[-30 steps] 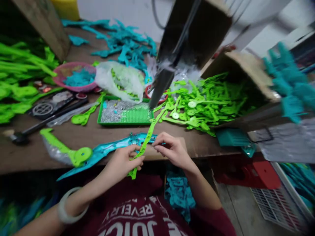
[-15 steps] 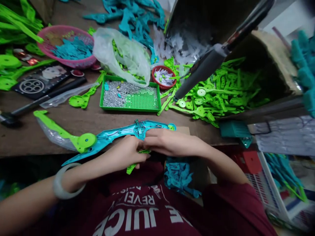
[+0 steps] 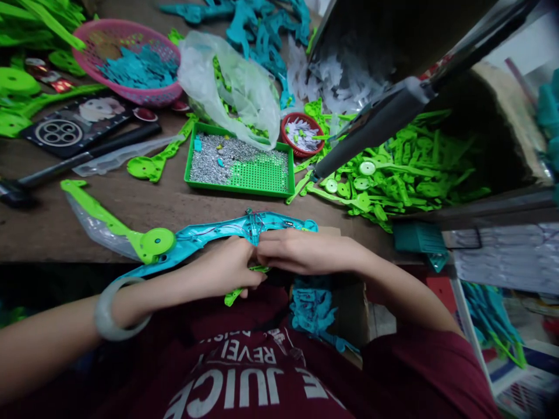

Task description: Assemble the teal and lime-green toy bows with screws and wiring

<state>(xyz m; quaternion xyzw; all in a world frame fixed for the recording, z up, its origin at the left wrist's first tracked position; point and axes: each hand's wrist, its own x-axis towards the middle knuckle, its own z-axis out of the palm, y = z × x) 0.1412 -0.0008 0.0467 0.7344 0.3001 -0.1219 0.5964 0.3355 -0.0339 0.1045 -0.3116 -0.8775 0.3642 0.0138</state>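
Observation:
My left hand (image 3: 229, 265), a pale bangle on its wrist, is closed around a bright green plastic piece (image 3: 233, 297) that pokes out below the fingers. Pressed against it, my right hand (image 3: 301, 251) has its fingers curled at the same spot; what they pinch is hidden. Just beyond both hands lies a curved blue plastic shell (image 3: 205, 231), like a toy bow half, with thin wires and a small circuit part inside. A green arm with a round disc (image 3: 157, 241) and a clear plastic strip is joined at its left end.
Behind the shell stands a green tray (image 3: 262, 186) of small metal screws. Around it are a pink basket (image 3: 126, 96) of blue parts, a plastic bag (image 3: 231, 81), a small red basket (image 3: 301, 148) and a heap of green parts (image 3: 393, 174). A grey-handled tool (image 3: 375, 128) slants across the right.
The view has shifted a little, so the tray and baskets sit slightly further right and higher. Both hands stay together at the same place, with only slight finger movement.

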